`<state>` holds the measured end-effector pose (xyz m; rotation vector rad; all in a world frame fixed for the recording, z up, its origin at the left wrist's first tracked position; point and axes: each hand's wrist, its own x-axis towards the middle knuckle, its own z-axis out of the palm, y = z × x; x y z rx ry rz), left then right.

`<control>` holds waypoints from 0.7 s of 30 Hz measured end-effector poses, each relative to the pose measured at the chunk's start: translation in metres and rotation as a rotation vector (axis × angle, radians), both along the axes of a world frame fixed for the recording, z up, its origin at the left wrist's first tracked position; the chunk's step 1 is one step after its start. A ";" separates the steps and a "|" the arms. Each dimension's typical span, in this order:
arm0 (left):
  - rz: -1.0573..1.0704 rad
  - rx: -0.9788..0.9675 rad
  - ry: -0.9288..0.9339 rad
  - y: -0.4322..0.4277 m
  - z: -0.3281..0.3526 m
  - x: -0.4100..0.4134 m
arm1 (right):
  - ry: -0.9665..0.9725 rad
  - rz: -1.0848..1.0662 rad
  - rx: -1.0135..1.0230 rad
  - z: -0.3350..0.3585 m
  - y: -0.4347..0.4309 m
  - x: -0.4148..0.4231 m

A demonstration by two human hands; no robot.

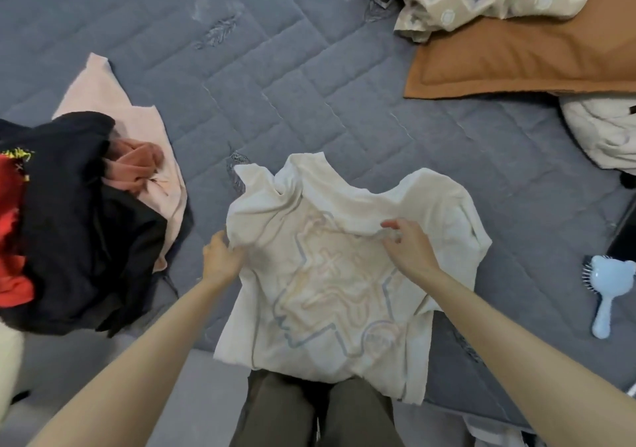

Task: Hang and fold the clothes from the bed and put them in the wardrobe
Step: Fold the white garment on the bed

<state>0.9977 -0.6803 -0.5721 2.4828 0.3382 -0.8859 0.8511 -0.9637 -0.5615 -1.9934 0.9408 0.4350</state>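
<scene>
left hand grips T-shirt edge | right hand pinches its middle fabric | clothes pile left of hands | hairbrush to right

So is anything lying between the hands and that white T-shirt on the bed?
Nothing visible. Both hands are on the white T-shirt: the left hand grips its left edge, and the right hand pinches the fabric near its middle. The wardrobe is not in view, so that path cannot be judged.

Wrinkled, matt cream cloth T-shirt on a bed of quilted, stitched grey fabric; beside it, a hairbrush of smooth, glossy pale-blue plastic and a matt brown cloth pillow.
</scene>
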 end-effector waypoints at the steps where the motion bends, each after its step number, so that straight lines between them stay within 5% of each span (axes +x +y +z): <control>1: 0.029 -0.007 0.009 0.004 -0.009 0.001 | -0.014 0.022 0.009 -0.005 0.006 0.011; 12: 0.371 -0.162 -0.013 0.002 -0.077 0.058 | -0.255 0.293 -0.087 -0.044 0.075 0.156; 16: 0.563 -0.432 0.164 0.002 -0.080 0.068 | -0.368 0.354 -0.213 -0.052 0.099 0.204; 19: 0.627 -0.629 0.472 0.007 -0.070 0.066 | -0.229 0.567 -0.306 -0.064 0.114 0.233; 21: 0.513 -0.693 0.451 0.013 -0.070 0.063 | -0.020 0.645 -0.269 -0.072 0.121 0.245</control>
